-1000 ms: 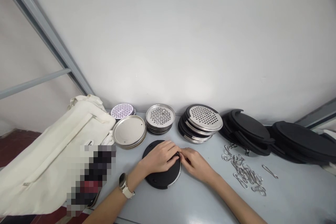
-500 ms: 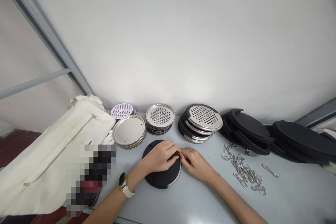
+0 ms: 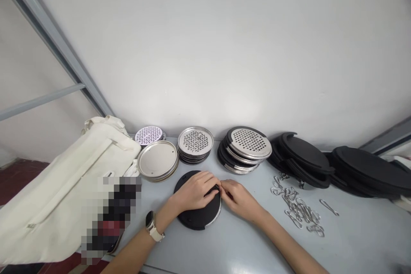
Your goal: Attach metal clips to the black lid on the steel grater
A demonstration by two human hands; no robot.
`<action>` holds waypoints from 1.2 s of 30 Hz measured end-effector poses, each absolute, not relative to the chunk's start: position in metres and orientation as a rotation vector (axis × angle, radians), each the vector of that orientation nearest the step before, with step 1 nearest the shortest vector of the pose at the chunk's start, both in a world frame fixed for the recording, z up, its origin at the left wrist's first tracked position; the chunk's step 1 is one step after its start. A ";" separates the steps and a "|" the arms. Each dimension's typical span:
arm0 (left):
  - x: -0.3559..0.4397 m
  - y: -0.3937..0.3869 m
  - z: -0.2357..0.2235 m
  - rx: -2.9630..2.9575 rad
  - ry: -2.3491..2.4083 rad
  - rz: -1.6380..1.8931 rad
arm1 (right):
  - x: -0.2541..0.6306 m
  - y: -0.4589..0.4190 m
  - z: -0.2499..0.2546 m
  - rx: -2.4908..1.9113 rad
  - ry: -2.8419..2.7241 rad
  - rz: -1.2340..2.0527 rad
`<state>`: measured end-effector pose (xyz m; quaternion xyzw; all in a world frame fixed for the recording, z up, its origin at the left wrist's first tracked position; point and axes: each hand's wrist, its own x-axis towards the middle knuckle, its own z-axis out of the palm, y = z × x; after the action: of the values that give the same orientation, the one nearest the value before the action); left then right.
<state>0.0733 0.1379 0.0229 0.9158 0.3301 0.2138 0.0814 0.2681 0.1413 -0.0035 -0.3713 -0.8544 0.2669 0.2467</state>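
A round black cover (image 3: 201, 214) lies flat on the grey table, with a silver metal edge showing along its lower right side. My left hand (image 3: 197, 190), a watch on its wrist, rests across the cover. Its thumb and fingers are closed on the cover's upper right rim. At the same spot my right hand (image 3: 237, 199) pinches the rim between thumb and fingers, its fingertips touching those of the left. What exactly lies under the fingertips is hidden. Loose metal clips (image 3: 298, 207) are scattered to the right of my right hand.
Along the wall stand metal discs (image 3: 158, 160), perforated grater plates (image 3: 195, 141), black-rimmed grater plates (image 3: 251, 143) and stacked black covers (image 3: 305, 152), (image 3: 369, 171). A lilac perforated disc (image 3: 148, 135) sits behind. A cream bag (image 3: 73, 184) and a blurred dark item (image 3: 112, 218) lie left.
Both hands keep the same hold on the black cover's rim. The view has shifted very slightly; nothing else has visibly moved.
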 end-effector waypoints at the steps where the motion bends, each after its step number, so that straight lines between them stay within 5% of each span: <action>1: 0.073 0.138 0.023 2.734 0.984 0.636 | 0.268 0.141 -0.004 -1.011 -2.331 0.731; 36: 0.072 0.138 0.024 2.739 0.974 0.587 | 0.269 0.143 -0.004 -1.035 -2.369 0.763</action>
<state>0.0724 0.1380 0.0237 0.9200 0.3273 0.1972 0.0876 0.2687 0.1427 -0.0043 -0.3745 -0.8571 0.2760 0.2210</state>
